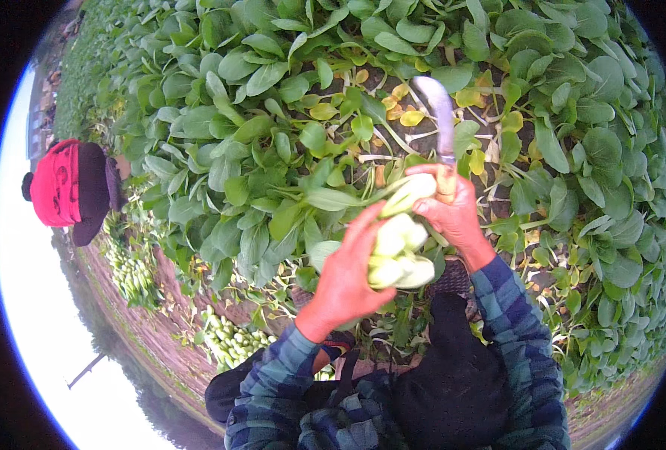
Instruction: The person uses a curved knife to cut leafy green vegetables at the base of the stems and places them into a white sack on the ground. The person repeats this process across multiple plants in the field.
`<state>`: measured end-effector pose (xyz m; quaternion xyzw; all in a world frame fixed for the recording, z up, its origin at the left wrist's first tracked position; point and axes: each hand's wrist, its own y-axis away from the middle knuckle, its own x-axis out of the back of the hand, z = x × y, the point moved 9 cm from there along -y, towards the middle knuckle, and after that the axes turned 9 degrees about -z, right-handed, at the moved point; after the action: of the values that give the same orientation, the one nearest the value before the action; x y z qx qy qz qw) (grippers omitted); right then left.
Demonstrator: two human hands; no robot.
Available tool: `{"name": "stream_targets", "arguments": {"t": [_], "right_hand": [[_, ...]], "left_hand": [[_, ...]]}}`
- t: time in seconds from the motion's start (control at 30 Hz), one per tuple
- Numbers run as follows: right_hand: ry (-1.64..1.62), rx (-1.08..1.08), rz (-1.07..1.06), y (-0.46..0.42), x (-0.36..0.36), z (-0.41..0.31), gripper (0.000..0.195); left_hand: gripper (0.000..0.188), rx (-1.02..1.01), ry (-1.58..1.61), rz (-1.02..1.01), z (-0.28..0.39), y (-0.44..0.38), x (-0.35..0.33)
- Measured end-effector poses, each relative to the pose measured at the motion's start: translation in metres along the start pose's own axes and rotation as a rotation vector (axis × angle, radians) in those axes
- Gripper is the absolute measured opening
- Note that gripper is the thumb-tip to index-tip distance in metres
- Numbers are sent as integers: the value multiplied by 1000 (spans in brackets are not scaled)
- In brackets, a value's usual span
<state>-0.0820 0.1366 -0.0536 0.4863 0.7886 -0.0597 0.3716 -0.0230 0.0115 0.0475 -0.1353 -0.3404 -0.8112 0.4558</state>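
My left hand (341, 275) is closed around a bunch of bok choy (400, 253), its pale stem bases facing right and its leaves trailing left. In my right hand (459, 216) is the wooden handle (447, 185) of a curved sickle knife, whose blade (439, 109) points up and away from me over cut ground. Between my right thumb and fingers one more bok choy head (414, 191) is pinched beside the handle. It touches the fingertips of my left hand. Motion blurs the blade and the stems a little.
Standing bok choy plants (243, 140) surround the cut patch, where yellow leaves (412, 118) and stubs lie. Piles of harvested bok choy (234, 340) rest on soil at left, with another heap (130, 275) farther off. Another person in a red and dark cap (74, 191) is at far left.
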Motion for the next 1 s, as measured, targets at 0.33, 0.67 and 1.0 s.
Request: {"name": "stream_targets", "arguments": {"t": [0.33,0.67,1.0], "right_hand": [[141,-225,39,26,-26,4,35],[743,-247,26,-2,-24,33,37],[1449,-322,-172,-18,-33,73,39]], "left_hand": [[84,199,881,88,-41,19,-10],[74,370,1128,-135,-86,30,-31],[72,531,-693,-215,-136,37,30]]}}
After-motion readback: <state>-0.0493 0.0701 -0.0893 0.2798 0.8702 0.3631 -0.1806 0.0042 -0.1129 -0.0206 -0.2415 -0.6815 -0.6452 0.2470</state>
